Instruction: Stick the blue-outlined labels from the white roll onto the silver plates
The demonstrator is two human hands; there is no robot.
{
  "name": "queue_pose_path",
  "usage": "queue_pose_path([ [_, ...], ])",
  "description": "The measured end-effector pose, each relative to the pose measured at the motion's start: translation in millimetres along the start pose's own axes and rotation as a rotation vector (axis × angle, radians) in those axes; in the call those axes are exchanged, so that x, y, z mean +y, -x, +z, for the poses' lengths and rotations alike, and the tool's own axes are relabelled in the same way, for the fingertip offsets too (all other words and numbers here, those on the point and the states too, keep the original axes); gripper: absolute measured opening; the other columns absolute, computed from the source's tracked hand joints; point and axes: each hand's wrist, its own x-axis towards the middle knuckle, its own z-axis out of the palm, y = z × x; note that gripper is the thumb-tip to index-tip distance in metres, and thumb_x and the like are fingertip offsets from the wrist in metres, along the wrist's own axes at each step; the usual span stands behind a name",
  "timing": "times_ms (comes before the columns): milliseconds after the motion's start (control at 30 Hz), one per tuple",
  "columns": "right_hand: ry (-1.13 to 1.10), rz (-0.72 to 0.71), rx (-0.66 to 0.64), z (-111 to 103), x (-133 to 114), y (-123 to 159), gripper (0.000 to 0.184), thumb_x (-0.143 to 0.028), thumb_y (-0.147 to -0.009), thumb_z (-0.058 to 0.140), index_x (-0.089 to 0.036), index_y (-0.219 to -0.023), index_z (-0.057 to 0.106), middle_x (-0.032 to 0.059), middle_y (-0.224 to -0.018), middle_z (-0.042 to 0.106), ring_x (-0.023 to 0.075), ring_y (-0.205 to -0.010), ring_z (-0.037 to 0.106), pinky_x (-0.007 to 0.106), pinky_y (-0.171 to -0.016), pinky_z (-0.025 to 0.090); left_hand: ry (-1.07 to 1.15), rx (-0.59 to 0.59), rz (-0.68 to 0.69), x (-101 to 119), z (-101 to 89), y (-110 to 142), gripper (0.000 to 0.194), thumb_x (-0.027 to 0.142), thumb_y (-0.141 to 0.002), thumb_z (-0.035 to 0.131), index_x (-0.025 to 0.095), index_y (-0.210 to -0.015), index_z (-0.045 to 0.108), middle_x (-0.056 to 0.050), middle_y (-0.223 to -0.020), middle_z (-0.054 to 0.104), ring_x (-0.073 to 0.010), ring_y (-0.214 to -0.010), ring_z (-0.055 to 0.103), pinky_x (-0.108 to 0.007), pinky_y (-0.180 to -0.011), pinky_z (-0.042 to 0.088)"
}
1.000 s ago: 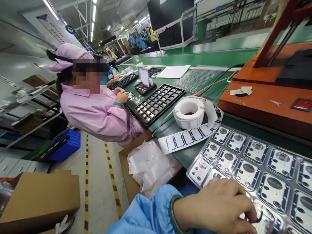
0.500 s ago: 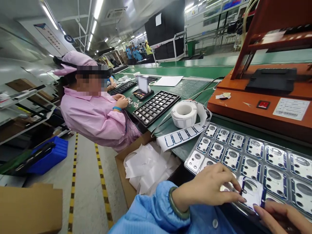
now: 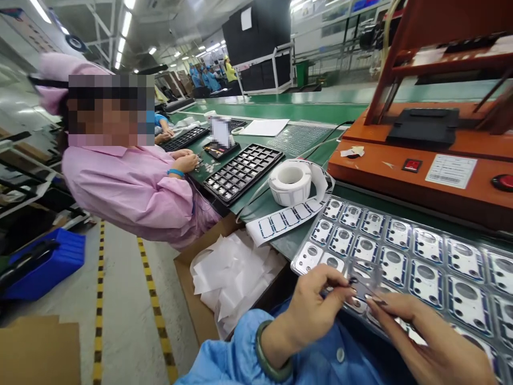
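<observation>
Over the near edge of a clear plastic tray (image 3: 436, 243), my two hands hold a small thin plate (image 3: 363, 290) between their fingertips. My left hand (image 3: 310, 313), with a green bangle at the wrist, pinches its left end. At its right end, the thumb and index finger of my right hand (image 3: 428, 331) are closed. The plate is tilted, so little of its face shows. Rows of white plates with round marks fill the tray; many have dark blue frames around their edges. My hands cover part of the nearest row.
A roll of blue-framed stickers (image 3: 290, 182) trails its strip (image 3: 280, 220) beyond the tray. An orange machine (image 3: 372, 160) stands at the back right. Below the table edge, a cardboard box (image 3: 186, 270) holds white backing paper (image 3: 232, 272). A co-worker in pink (image 3: 132, 184) sits left by a black parts tray (image 3: 244, 170).
My hands have shifted left over the tray, still holding the plate. Its white face showed before; now it is tipped nearly edge-on. The camera view has turned slightly right.
</observation>
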Motion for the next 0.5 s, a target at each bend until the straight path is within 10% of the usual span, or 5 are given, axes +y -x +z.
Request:
queue_pose_path([
  [500, -0.111, 0.003, -0.06, 15, -4, -17, 0.01, -0.015, -0.093, 0.048, -0.021, -0.087, 0.054, 0.0037, -0.083, 0.064, 0.0151, -0.077, 0.066, 0.024, -0.066, 0.053, -0.036, 0.156, 0.023, 3, -10.9, 0, 0.018, 0.023, -0.082, 0.063, 0.02, -0.096, 0.053, 0.003, -0.07, 0.064, -0.0111, -0.06, 0.067, -0.021, -0.058, 0.054],
])
